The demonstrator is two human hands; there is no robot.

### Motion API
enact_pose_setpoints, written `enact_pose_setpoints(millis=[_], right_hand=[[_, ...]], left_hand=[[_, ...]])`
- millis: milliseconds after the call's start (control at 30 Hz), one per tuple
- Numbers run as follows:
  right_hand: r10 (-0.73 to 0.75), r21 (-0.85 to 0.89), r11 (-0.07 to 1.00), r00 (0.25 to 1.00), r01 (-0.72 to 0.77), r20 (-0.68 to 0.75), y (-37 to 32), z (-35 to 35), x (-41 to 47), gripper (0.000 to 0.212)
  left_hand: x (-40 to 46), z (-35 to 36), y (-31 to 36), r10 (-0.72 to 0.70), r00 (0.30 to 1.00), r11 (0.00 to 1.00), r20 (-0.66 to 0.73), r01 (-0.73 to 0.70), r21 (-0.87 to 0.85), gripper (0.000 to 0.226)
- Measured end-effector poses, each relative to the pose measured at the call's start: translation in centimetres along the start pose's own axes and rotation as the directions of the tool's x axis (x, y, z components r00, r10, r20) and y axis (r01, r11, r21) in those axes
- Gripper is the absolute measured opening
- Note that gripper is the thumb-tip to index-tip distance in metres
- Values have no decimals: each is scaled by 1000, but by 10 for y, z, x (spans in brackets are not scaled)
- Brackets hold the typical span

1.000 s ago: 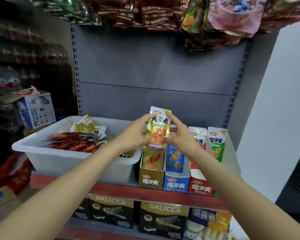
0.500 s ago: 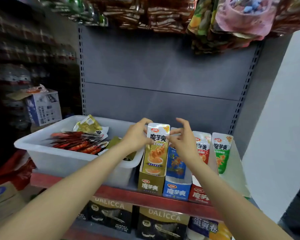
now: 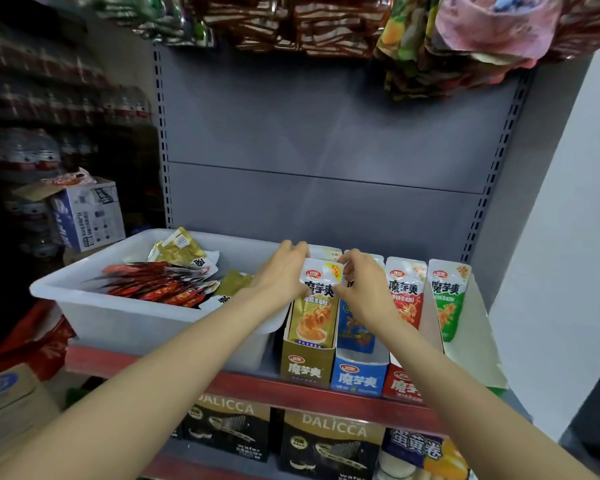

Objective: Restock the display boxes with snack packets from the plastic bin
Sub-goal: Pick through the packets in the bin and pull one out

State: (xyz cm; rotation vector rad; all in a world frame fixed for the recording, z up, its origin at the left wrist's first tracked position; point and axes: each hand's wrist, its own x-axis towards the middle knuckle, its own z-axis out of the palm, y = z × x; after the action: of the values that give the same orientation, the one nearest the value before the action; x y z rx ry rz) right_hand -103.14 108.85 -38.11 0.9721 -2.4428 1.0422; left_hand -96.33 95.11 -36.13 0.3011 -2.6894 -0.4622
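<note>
Atop the gold box [image 3: 307, 367], both hands grip a yellow packet [image 3: 315, 308]

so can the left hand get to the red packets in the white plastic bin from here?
Probably yes: the left hand sits just past the white plastic bin's open right end, nothing covers the red packets. It would first have to release the gold snack packet.

You see glossy foil packets [image 3: 314, 306] in printed cardboard display boxes [image 3: 307, 367], a translucent, smooth plastic bin [image 3: 118, 317], and matt grey metal shelf backing [image 3: 326, 133].
</note>
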Motion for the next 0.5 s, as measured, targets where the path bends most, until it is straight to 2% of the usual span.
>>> enact_pose_setpoints(millis=[167,367,500], right_hand=[[-49,-35,998,999,49,6,-14,-3,5,45],[-161,119,980,987,159,7,-59,11,12,37],[-178,171,973,976,155,123,-96,46,34,29]], left_hand=[[-4,-6,-6,12,999,996,-52,-16,-89,47],[-28,-36,-44,-119,953,923,-279,3,-385,16],[-36,-61,-91,-189,934,928,-303,70,-365,14]])
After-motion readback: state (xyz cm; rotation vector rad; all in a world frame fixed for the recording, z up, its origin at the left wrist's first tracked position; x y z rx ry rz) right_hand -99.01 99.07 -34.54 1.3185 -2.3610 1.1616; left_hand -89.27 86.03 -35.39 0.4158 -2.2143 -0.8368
